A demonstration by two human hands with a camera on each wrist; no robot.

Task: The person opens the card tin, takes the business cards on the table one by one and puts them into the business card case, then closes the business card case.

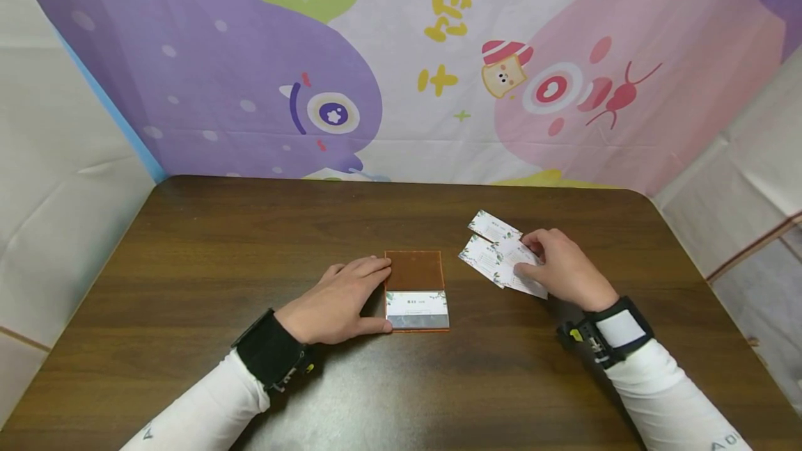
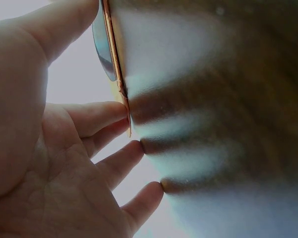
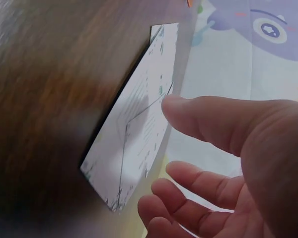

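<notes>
A brown card holder (image 1: 413, 270) lies unfolded on the table, a white leaf-printed card (image 1: 416, 301) tucked in its lower pocket. My left hand (image 1: 338, 301) rests at its left edge. In the left wrist view the thumb lies on the holder, the index and middle fingertips meet its edge, and the other fingertips touch the table. To the right, my right hand (image 1: 567, 266) is over several loose white cards (image 1: 482, 258) with leafy corners, overlapping on the table. In the right wrist view its thumb touches the cards (image 3: 134, 109), its loosely bent fingers beside their edge.
The dark wooden table (image 1: 282, 221) ends at a cartoon-printed cloth (image 1: 413, 145) hanging along its back. Pale sheets (image 1: 63, 159) hang at both sides. A black strap (image 1: 269, 346) wraps each wrist over a white sleeve.
</notes>
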